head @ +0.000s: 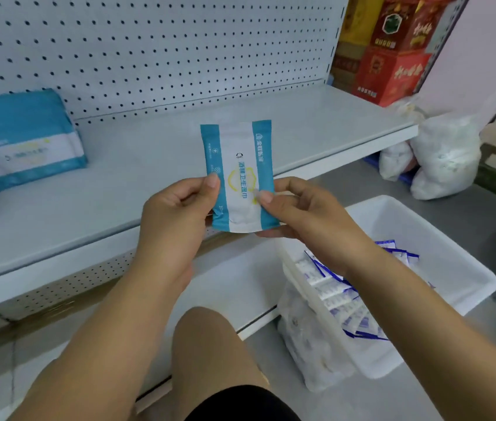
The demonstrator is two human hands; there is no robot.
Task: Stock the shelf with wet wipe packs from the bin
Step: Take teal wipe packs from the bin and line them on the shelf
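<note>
**Two grips, one pack, over the shelf edge**

We hold a single wet wipe pack (237, 177) upright in the air, above the front edge of the shelf (301, 123) and up-left of the white bin (441, 238). The left grip (176, 208) is clamped on the pack's lower left teal band, thumb on the front. The right grip (307, 211) is clamped on the lower right edge in the same way.

To do this step well, we judge it best to keep the printed face toward us and carry the pack left to the stocked packs (25, 141). Those lean near the pegboard back (149, 50), so we set ours close beside them, facing the same way. The pouch looks soft, so a light pinch on the bands should spare the middle from creasing. One grip can let go once the pack rests on the shelf.

On the white panel we read a small "open" under a round mark. Below it blue characters run down the face, which appear to say 酒精卫生湿巾. A "10" shows low on the left band. The white brand characters on the right band are too blurred to read.
</note>
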